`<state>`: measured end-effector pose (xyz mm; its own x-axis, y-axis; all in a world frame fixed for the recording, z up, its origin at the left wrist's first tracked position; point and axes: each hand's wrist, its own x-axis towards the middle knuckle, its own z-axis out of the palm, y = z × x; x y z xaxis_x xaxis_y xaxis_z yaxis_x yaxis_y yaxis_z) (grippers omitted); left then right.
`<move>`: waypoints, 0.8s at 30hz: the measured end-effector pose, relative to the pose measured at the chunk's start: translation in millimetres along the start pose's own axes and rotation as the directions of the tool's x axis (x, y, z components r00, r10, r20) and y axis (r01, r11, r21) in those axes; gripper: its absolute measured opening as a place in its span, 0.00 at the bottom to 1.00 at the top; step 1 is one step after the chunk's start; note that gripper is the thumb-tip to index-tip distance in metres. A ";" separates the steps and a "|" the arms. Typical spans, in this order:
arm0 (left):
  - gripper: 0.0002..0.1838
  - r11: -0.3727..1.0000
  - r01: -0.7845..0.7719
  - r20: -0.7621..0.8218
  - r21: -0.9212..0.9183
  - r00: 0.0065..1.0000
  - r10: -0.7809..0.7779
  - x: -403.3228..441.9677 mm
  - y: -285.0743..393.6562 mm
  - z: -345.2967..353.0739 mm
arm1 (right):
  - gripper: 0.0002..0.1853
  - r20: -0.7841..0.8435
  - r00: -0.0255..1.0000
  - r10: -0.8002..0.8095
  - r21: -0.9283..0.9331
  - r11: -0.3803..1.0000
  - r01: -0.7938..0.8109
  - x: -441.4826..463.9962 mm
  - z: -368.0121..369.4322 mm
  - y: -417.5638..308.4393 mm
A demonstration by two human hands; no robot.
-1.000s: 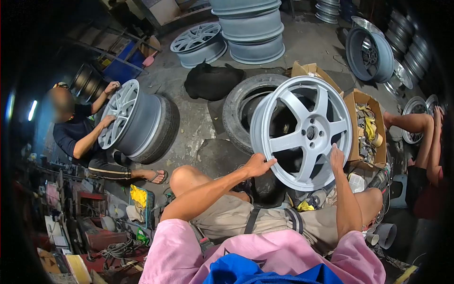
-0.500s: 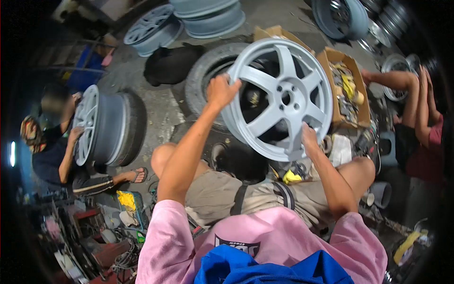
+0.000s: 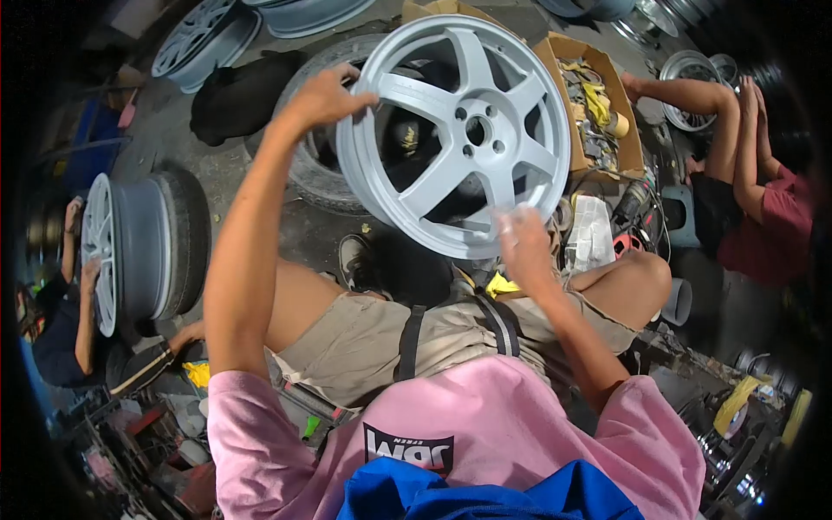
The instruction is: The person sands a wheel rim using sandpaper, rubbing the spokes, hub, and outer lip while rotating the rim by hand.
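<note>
A pale grey six-spoke alloy wheel (image 3: 496, 147) stands tilted toward me above my lap, its spoked face in view. My left hand (image 3: 329, 100) is closed around its left edge, with the thumb across the rim lip. At the lower right of the wheel, my right hand (image 3: 527, 247) touches the end of a spoke by the rim. Its fingers are smeared by motion, so whether they hold anything does not show. Behind the wheel a tyre (image 3: 316, 178) lies on the floor.
An open cardboard box (image 3: 626, 143) of scraps sits right of the wheel. At left, a person (image 3: 65, 325) handles another grey wheel (image 3: 139, 247) with a tyre beside it. Another person (image 3: 776, 217) sits at right. A black dog-like shape (image 3: 234, 104) lies behind the tyre.
The view has shifted, so wheel and surroundings appear farther left and higher. My right hand has slid down the spoke toward the rim and is now blurred. My left hand keeps its hold.
</note>
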<state>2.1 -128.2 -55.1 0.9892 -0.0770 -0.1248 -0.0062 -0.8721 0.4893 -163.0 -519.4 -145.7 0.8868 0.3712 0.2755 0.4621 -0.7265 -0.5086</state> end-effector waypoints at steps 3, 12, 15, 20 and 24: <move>0.39 0.983 -0.011 -0.039 -0.182 0.999 0.004 0.8 19.5 -6.7 | 0.13 0.135 0.990 0.045 -0.073 0.997 -0.035 -29.7 21.1 -23.9; 0.39 0.980 -0.038 -0.316 -0.194 0.948 -0.026 47.8 5.0 37.6 | 0.16 0.097 0.993 0.069 0.102 0.992 -0.079 -3.3 56.9 -74.9; 0.39 0.997 0.012 -0.443 -0.078 0.896 -0.046 48.0 11.9 63.3 | 0.16 0.054 0.993 0.106 -0.200 0.975 -0.093 -33.9 49.5 -25.1; 0.41 0.988 0.010 -0.405 -0.152 0.912 -0.072 51.1 12.0 59.7 | 0.15 0.045 0.990 0.135 0.054 0.989 -0.138 -1.9 70.8 -64.5; 0.39 0.997 0.030 -0.385 -0.070 0.921 -0.055 49.7 11.7 62.2 | 0.15 0.108 0.985 0.137 0.100 0.984 -0.148 2.2 69.1 -70.6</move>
<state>42.1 -172.4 -109.3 0.9682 0.1629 0.1900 0.0342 -0.8382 0.5443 -192.9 -427.3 -165.6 0.9377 0.3283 0.1135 0.3246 -0.7117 -0.6230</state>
